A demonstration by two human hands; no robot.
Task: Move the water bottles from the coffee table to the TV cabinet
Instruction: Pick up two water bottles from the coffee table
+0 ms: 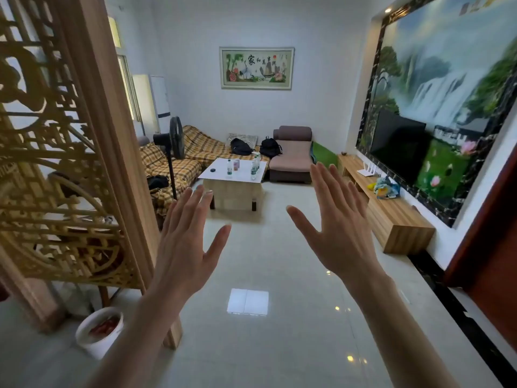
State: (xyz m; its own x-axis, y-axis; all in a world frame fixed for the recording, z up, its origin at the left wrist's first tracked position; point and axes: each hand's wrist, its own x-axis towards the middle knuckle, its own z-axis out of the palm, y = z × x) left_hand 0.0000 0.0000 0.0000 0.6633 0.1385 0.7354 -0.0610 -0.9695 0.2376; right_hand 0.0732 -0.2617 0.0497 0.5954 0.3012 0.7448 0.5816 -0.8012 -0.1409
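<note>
Far across the room stands a white-topped coffee table (218, 175) with several water bottles upright on it, one at the left (229, 168) and a cluster at the right (254, 166). A long wooden TV cabinet (391, 217) runs along the right wall under a black TV (397, 145). My left hand (186, 242) and my right hand (340, 225) are raised in front of me, backs toward me, fingers spread, holding nothing. Both hands are well short of the table.
A carved wooden screen (64, 152) stands close at the left with a white bucket (99, 331) at its foot. A standing fan (173, 152) and plaid-covered sofa (179, 163) flank the table; an armchair (292, 155) sits behind it. A router (368, 170) and a blue bundle (387, 189) lie on the cabinet.
</note>
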